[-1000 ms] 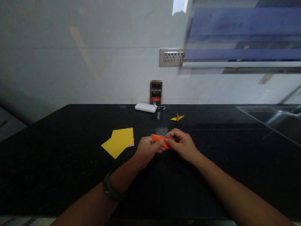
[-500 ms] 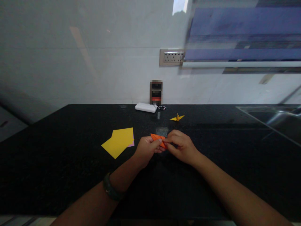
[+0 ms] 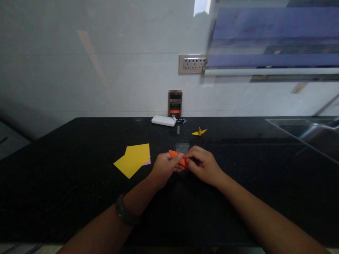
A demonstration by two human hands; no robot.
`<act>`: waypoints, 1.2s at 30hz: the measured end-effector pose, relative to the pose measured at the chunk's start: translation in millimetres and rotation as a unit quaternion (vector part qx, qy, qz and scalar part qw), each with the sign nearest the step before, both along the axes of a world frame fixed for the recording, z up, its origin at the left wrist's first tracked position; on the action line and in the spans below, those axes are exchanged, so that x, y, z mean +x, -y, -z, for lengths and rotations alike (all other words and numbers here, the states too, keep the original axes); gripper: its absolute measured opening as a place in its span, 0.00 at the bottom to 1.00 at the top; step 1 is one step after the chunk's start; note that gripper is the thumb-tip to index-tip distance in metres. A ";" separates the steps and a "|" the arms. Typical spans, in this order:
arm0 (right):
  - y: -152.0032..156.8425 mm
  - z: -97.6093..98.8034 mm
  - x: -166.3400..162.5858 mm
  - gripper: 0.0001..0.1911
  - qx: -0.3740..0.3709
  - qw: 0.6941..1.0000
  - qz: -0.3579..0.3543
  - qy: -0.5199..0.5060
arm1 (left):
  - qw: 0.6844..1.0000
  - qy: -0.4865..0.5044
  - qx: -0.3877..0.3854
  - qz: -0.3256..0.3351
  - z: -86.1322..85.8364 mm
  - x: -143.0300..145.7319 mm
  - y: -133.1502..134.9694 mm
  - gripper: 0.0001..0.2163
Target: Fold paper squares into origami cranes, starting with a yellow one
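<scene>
A small folded piece of orange paper (image 3: 173, 153) is held between both hands above the dark counter. My left hand (image 3: 165, 167) grips it from the left, thumb on top and fingers underneath. At its right end, my right hand (image 3: 202, 164) pinches the paper between thumb and fingers. Fingers cover part of the folds. To the left lie sheets of yellow paper (image 3: 132, 160), with a purple sheet's edge showing beneath. Beyond the hands stands a folded yellow paper crane (image 3: 199, 132).
On the black counter (image 3: 66, 183), a white case-like object (image 3: 163, 121) with a beaded strap lies by the wall. Behind it a blurred upright device (image 3: 175, 103) leans there. A sink (image 3: 312, 130) is at the right, and a socket panel (image 3: 193, 64) is on the wall.
The right thumb and fingers have shifted slightly on the orange paper's right end. The left hand keeps its grip, and the view has moved very little.
</scene>
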State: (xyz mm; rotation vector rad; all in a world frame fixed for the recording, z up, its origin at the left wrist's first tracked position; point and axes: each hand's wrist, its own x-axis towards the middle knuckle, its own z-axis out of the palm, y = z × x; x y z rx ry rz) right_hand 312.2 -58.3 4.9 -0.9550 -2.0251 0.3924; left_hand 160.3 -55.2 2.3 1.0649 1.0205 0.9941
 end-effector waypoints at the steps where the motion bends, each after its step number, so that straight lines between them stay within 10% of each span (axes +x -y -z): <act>1: -0.5 1.1 -1.1 0.05 -0.035 0.998 0.029 -0.036 | 1.000 0.002 0.005 -0.002 0.4 -0.4 -0.1 0.11; 8: -3.8 8.5 -6.3 0.11 -0.243 0.965 0.032 -0.095 | 0.999 -0.020 0.045 -0.020 4.3 -2.4 -1.1 0.12; 36: 3.9 2.7 -16.2 0.11 -0.347 0.897 0.025 -0.273 | 0.994 -0.036 0.094 -0.033 2.9 -1.9 0.5 0.13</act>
